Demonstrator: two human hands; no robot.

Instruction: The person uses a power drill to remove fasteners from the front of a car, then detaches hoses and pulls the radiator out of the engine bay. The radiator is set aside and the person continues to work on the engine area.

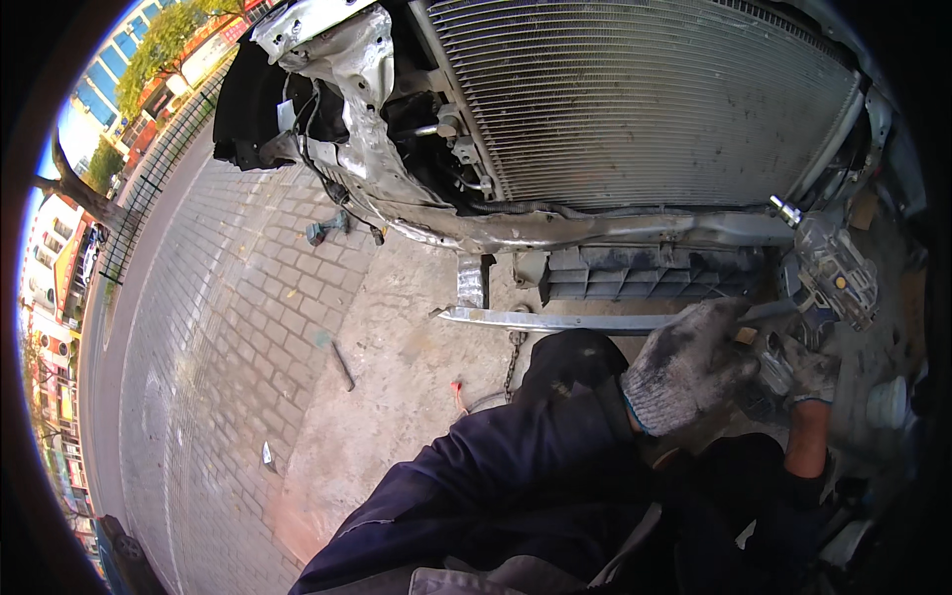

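My left hand (689,369), in a dirty grey-white knit glove, lies over a long metal bar (575,321) below the front of a stripped car. Its fingers curl over at the far end, and what they hold is hidden. Beside it on the right, my right hand (815,369), also gloved, is closed round a small greyish metal piece (773,367) whose kind I cannot make out. Just beyond that hand stands a grey mechanical unit (840,273) with a shiny metal socket-like end (785,209).
The car's radiator (654,99) and bent front frame (367,129) rise ahead. A black ribbed plastic panel (650,273) sits under the crossbeam. On the paving lie a teal power tool (327,228) and a dark rod (342,365). A chain (513,362) hangs by my knee.
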